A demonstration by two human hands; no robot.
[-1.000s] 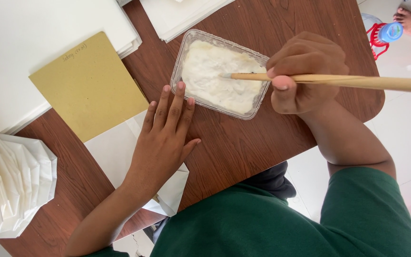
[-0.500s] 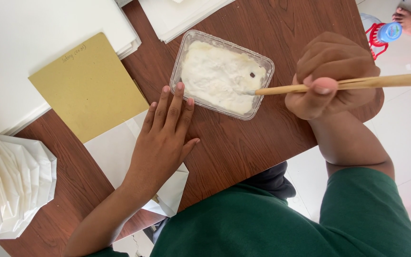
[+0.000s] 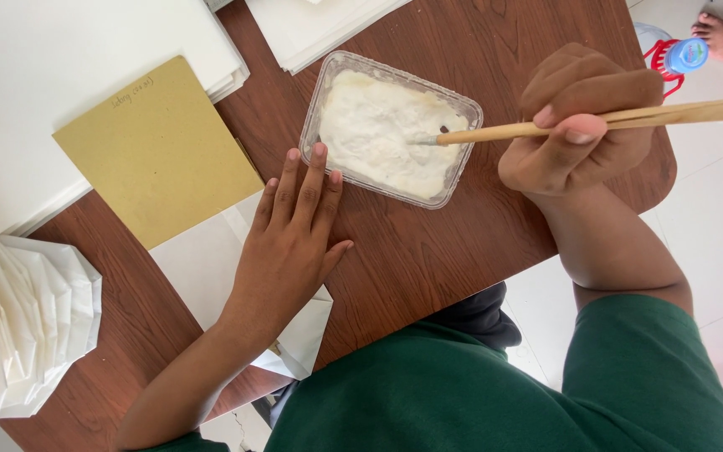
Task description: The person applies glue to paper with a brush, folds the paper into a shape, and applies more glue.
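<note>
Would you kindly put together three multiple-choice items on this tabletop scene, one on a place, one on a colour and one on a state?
1. Where does the tip of the wooden stick rest?
A. On the yellow-brown card
B. In the white paste inside the clear plastic tray
C. On the bare table

2. What colour is the card to the left of the tray?
A. Yellow-brown
B. Blue
C. Red

3. How is the left hand posed?
A. Closed in a fist around the stick
B. Lifted clear of the table
C. Flat, palm down, fingers spread beside the tray

Answers:
1. B, since the tip sits in the paste.
2. A, as the card shows a plain yellow-brown face.
3. C, since it lies flat on the wooden table, while the right hand grips the stick.
</note>
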